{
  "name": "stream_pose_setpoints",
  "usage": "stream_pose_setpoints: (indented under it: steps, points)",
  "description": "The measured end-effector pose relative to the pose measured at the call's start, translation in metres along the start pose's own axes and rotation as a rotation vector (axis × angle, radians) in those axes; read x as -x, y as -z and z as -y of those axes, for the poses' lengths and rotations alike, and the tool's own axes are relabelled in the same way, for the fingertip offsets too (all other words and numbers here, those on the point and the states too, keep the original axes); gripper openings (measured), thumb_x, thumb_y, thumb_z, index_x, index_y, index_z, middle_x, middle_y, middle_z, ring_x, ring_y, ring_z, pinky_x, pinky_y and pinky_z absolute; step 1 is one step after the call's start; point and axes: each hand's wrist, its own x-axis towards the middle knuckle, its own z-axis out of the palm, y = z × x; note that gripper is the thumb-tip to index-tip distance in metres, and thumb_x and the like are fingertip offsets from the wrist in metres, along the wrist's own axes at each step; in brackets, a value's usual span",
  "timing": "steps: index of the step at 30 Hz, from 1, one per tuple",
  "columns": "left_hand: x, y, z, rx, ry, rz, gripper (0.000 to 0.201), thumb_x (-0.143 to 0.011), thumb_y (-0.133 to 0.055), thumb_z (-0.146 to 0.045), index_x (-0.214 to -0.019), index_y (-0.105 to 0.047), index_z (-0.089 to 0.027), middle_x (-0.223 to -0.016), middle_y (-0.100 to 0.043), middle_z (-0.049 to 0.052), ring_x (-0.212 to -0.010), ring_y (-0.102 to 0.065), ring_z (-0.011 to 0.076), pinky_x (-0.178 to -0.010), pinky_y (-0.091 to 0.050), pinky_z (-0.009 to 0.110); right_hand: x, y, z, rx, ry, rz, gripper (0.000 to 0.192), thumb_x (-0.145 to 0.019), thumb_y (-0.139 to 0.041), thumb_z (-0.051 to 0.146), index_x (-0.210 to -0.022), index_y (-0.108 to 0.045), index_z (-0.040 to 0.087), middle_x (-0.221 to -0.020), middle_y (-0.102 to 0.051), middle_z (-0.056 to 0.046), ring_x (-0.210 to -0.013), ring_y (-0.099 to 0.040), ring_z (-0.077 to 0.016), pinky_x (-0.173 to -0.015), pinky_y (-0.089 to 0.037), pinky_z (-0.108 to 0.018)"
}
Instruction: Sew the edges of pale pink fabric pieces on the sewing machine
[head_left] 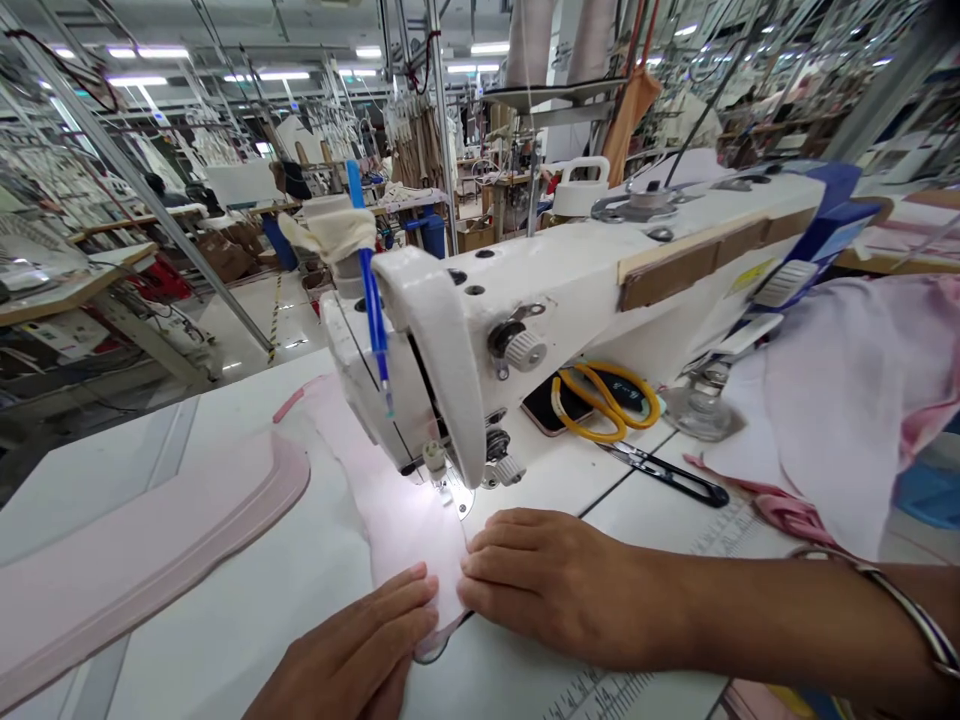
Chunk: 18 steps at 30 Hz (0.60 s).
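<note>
Left hand (pixel 360 650): grip laid flat, fingers together on near left edge of pale pink cloth (pixel 409 540). Right hand (pixel 555 575): fingers together at cloth's right edge; thumb hidden, cannot tell whether grip pinches. Cloth on table (pixel 225 640), beneath sewing machine (pixel 562 270), reaching toward table's far edge. Curved pink piece (pixel 150 560) toward left edge.

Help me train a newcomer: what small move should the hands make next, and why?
Probably ease the pale pink fabric slightly farther under the sewing machine, keeping it flat: part already lies beneath the machine, and its near end is between the left hand and right hand, both at its edges.
</note>
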Motion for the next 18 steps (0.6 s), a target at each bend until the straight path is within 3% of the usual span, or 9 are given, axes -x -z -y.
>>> stream_pose_setpoints:
  steps: [4,14,18]
  points:
    - [0.005,0.007,0.004,-0.036,-0.032,0.063,0.037,-0.089,-0.039,-0.009,-0.121,-0.055,-0.017,-0.125,-0.063,0.003,-0.117,-0.057,0.0092,-0.097,-0.043,0.018,0.004,0.001,0.0,-0.025,0.017,-0.015,0.026,-0.102,-0.033,0.017,-0.111,-0.057,0.012,-0.096,-0.062,-0.01,-0.098,-0.055,-0.0176,-0.089,-0.044,-0.031]
    - [0.009,0.003,0.009,-0.076,-0.018,0.097,0.036,-0.095,-0.035,-0.016,-0.126,-0.054,-0.019,-0.124,-0.064,0.001,-0.109,-0.063,0.0071,-0.091,-0.047,0.014,0.006,0.0,0.001,-0.082,-0.059,0.007,0.028,-0.103,-0.031,0.019,-0.115,-0.056,0.015,-0.097,-0.061,-0.009,-0.098,-0.053,-0.0168,-0.089,-0.043,-0.033]
    - [0.002,0.0,0.017,-0.006,-0.121,0.047,0.034,-0.098,-0.035,-0.02,-0.127,-0.053,-0.021,-0.123,-0.065,-0.001,-0.114,-0.059,0.005,-0.094,-0.046,0.013,0.007,0.001,0.004,-0.092,-0.091,0.025,0.028,-0.103,-0.03,0.018,-0.117,-0.054,0.014,-0.099,-0.06,-0.008,-0.098,-0.051,-0.0166,-0.092,-0.041,-0.032]
